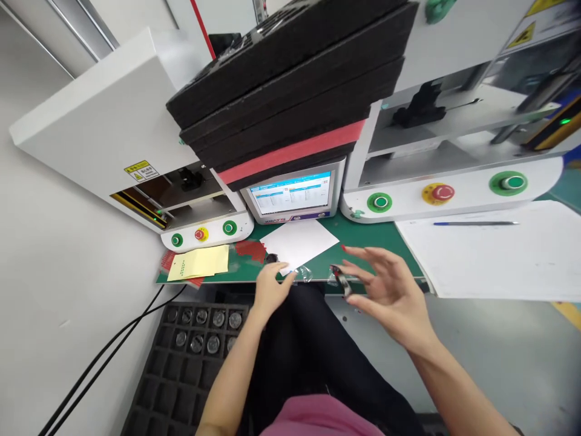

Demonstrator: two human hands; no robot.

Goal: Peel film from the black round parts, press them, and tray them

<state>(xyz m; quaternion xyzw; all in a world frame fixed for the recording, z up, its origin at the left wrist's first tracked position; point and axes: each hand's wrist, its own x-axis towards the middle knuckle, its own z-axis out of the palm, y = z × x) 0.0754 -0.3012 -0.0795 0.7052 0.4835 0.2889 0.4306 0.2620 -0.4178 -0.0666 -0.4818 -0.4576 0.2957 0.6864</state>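
Observation:
Between the thumb and fingers of my right hand [393, 297] is a small round black part [344, 283] with a shiny rim, tilted on edge above the front of the green table. My left hand [271, 289] is at the table's edge, its thumb and forefinger closed at a crumpled piece of clear plastic film [305, 274]. Just behind the left knuckles lies another black round piece [271, 258], partly hidden. A white sheet of paper [299, 242] lies under and behind the left fingertips.
Black foam trays [290, 79] are stacked over a screen [293, 195], between two white machines with buttons. Yellow cards [198, 262] lie at left; white papers [494, 254] with a pen [476, 223] at right. Below left, a compartment tray [181, 363] holds several round parts. Black cables hang beside it.

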